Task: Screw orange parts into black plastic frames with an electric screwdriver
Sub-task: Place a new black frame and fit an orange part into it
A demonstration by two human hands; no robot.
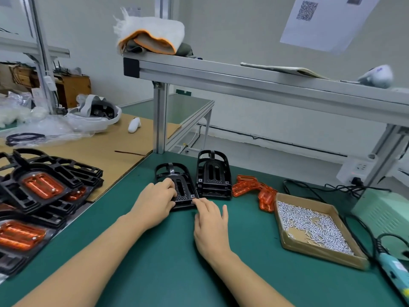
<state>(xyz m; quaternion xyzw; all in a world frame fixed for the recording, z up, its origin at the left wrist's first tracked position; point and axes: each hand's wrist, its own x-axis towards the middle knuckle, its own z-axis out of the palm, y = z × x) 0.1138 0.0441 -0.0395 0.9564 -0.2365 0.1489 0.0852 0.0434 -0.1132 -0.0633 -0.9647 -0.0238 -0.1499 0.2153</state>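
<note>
Left hand sits on the near black plastic frame, which lies flat on the green mat; fingers curled over the frame's left edge and lower face, thumb side hidden, so it grips the frame rather than just resting. Right hand lies palm down on the mat just beside the frame's near right corner, fingers straight and slightly spread, index fingertip touching that corner, nothing held. A small stack of black frames stands just right of the held one, apart from both hands. Loose orange parts lie in a heap right of that stack, between it and a shallow cardboard tray of small silver screws. Electric screwdriver, teal body with black cable, lies at the right edge of the mat, well apart from both hands. Far left: a pile of finished frames with orange inserts screwed in, partly on a cardboard sheet. Aluminium shelf rail crosses above, folded cloth on its left end.
</note>
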